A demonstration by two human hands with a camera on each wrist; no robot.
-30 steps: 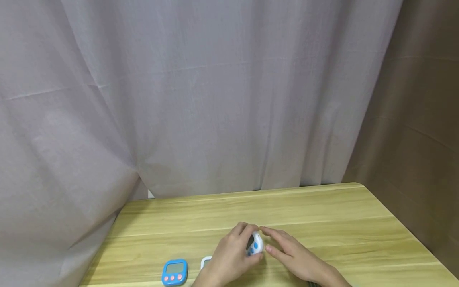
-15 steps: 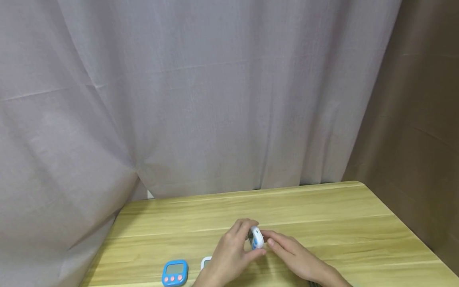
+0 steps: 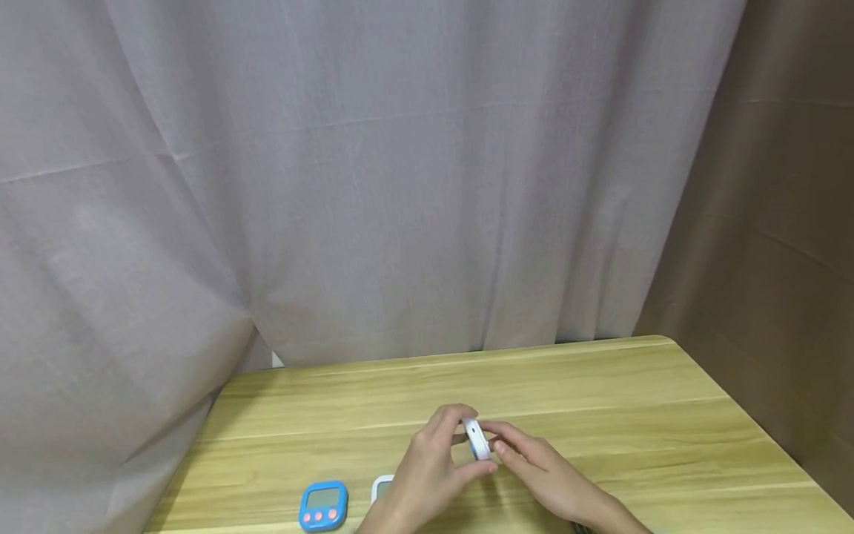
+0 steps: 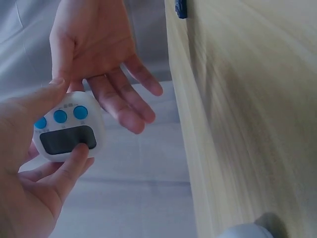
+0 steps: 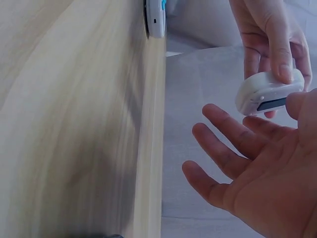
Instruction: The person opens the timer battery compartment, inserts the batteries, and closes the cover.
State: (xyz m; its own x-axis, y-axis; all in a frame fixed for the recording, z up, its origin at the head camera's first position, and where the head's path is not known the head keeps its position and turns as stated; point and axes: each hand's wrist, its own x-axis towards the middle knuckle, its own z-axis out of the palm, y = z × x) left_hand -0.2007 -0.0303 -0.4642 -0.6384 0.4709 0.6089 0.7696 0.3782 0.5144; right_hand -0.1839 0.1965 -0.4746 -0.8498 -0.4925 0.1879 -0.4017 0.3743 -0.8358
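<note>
A white digital timer [image 3: 477,439] is held up over the table, its narrow edge toward the head camera. My left hand [image 3: 430,460] grips it with the thumb low and fingers at the top. In the left wrist view, the timer's face [image 4: 99,119] shows blue buttons [image 4: 60,116] and a dark screen [image 4: 64,143], with one fingertip on the screen. My right hand [image 3: 543,471] is behind the timer, thumb and index at its back. In the right wrist view, that thumb [image 5: 295,105] lies by a dark strip [image 5: 271,104] on the back, other fingers spread.
A blue timer [image 3: 323,506] with pink buttons lies on the wooden table [image 3: 600,415], front left. Beside it, a white timer [image 3: 382,486] is partly hidden by my left forearm. A grey curtain [image 3: 400,222] hangs behind, a brown one [image 3: 774,245] at the right.
My left hand has raised the timer slightly and turned it, so its face and buttons swing away from the head camera and its edge shows. My right fingers have come in against its back.
</note>
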